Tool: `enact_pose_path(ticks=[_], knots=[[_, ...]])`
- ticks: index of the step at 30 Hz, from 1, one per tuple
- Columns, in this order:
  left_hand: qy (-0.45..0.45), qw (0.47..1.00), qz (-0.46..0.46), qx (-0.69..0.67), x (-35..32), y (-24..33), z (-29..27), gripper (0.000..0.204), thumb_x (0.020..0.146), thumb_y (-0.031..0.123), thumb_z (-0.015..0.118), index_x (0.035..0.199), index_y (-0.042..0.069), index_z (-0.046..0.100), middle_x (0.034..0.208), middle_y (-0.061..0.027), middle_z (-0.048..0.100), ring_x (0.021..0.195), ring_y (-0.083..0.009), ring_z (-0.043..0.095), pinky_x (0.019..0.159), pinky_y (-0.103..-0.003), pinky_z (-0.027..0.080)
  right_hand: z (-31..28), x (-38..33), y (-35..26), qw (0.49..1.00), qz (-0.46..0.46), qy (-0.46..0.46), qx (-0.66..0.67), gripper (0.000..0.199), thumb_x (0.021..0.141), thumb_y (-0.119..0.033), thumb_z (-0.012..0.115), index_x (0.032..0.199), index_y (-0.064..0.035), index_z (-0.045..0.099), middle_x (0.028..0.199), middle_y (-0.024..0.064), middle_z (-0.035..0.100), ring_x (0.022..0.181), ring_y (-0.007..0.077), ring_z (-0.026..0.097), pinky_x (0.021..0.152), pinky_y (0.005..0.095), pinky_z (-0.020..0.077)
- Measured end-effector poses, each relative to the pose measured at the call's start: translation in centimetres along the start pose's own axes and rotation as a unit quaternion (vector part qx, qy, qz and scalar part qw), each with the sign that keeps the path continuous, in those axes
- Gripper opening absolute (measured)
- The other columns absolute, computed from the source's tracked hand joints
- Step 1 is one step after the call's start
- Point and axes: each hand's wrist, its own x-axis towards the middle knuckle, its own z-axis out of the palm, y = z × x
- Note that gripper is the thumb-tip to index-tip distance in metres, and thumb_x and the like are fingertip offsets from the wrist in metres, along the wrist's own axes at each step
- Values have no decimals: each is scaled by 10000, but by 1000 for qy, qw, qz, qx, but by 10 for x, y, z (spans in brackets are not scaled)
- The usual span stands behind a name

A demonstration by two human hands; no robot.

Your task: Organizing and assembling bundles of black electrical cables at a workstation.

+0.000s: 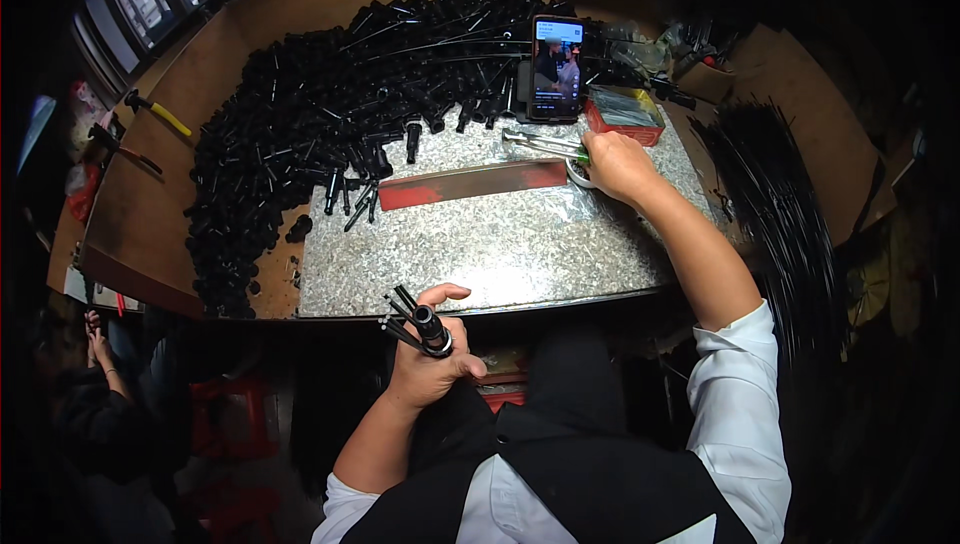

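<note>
Left hand (428, 359) grips a bundle of black rods (415, 322) below the tabletop (480, 244) edge; right hand (615, 164) closes on pliers (545, 144) beside the red tray (625, 114). Loosely gripped rods may slip floorward.

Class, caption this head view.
Left hand grips short black tubes; right hand reaches metal pliers on speckled slab.

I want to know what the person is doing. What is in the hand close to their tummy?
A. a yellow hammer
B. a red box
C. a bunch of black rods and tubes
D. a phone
C: the left hand is closed round a bundle of black rods and tubes, held near the body, below the edge of the speckled work slab.
</note>
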Motion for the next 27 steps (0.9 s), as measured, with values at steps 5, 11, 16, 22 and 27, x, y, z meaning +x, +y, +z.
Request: enact_pose_path(ticks=[5,11,16,22,27], knots=[[1,1000,11,21,-1,1,0,826,625,145,868,1249,-66,370,528,62,454,484,-15,410,494,-165,314,-5,-12,-7,996,14,66,64,117,744,-30,545,847,-6,596,860,214,650,853,384,633,755,485,488],[39,999,-3,-18,0,4,5,832,623,147,869,1255,-60,368,551,59,466,494,-19,413,500,-169,319,-8,-64,-74,884,-190,122,410,32,844,4,559,849,-23,577,779,91,577,733,210,576,654,324,457],[49,999,8,-12,-5,-2,2,897,590,219,885,1278,-24,363,594,47,492,531,-50,457,536,-183,369,-16,-118,-138,806,-264,23,530,91,787,3,615,872,-12,586,784,110,603,694,231,612,613,326,466],[40,997,-13,-65,-12,16,8,905,612,233,876,1303,18,333,866,-59,664,762,-108,636,678,-218,491,-8,-131,-158,782,-321,55,532,198,717,-8,656,904,-14,592,836,121,616,750,292,619,647,341,488],[39,998,40,24,-14,11,3,901,630,238,872,1306,6,322,790,-39,654,711,-100,635,653,-224,494,-11,-134,-163,778,-335,52,528,195,712,-6,653,894,-9,583,843,123,617,755,293,617,655,350,493]])
